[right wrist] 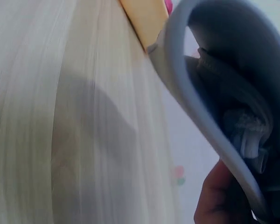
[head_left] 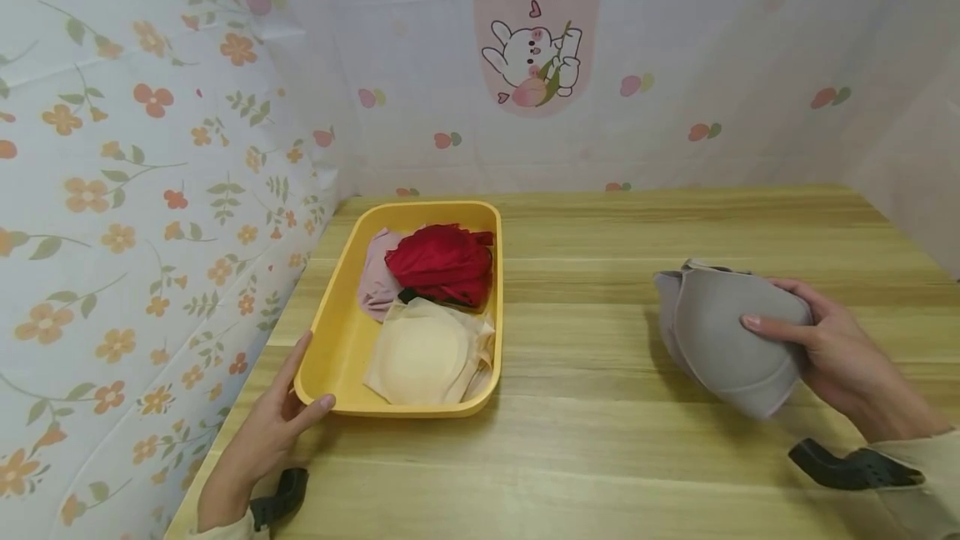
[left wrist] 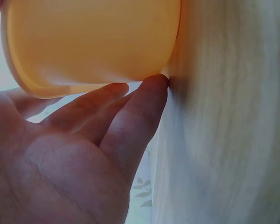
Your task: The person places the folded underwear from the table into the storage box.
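My right hand (head_left: 847, 348) holds a folded grey bra (head_left: 738, 332) over the right side of the table, thumb across the outside of a cup. In the right wrist view the bra (right wrist: 177, 70) shows its hollow inside and a bunched strap or band, with a shadow on the wood. At the left, my left hand (head_left: 262, 427) touches the near left corner of a yellow bin (head_left: 330, 357), thumb at the front rim and fingers along the side. In the left wrist view, extended fingers (left wrist: 140, 107) meet the bin's outer wall.
Inside the bin lie a beige bra (head_left: 423, 352), a red lacy garment (head_left: 442, 261) and a pale pink cloth piece (head_left: 377, 273). The wooden table (head_left: 577, 440) ends at a printed curtain (head_left: 420, 65) behind and a floral one (head_left: 150, 190) on the left.
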`<action>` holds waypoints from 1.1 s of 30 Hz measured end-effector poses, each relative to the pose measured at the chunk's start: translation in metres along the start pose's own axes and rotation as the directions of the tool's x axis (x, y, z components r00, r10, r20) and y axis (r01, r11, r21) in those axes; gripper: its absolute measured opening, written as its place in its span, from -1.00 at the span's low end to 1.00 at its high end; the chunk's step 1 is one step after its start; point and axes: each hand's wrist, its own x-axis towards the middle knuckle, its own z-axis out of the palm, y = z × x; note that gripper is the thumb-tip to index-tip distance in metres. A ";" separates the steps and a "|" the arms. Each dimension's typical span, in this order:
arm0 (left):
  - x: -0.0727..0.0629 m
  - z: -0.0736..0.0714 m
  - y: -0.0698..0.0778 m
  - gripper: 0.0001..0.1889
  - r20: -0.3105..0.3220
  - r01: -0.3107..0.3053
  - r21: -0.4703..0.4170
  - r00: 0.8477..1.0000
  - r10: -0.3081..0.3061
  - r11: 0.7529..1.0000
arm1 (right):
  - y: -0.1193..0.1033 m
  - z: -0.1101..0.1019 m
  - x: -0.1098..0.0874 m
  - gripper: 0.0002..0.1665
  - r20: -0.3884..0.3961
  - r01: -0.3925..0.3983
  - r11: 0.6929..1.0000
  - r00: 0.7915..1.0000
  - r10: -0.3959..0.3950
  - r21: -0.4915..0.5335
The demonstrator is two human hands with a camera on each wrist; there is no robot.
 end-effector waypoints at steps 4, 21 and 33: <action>0.000 -0.001 0.000 -0.08 -0.007 0.008 0.025 1.000 -0.008 1.000 | -0.003 0.009 0.006 -0.50 0.041 -0.028 0.999 0.999 0.030 -0.033; 0.001 -0.001 0.000 -0.08 -0.001 -0.014 0.026 1.000 0.014 1.000 | -0.016 0.062 0.023 -0.51 0.276 0.002 0.998 0.961 -0.019 0.061; 0.001 -0.001 0.001 -0.08 -0.003 0.010 0.032 1.000 -0.010 0.999 | -0.027 0.109 0.031 -0.43 0.260 0.044 0.999 0.965 -0.044 0.005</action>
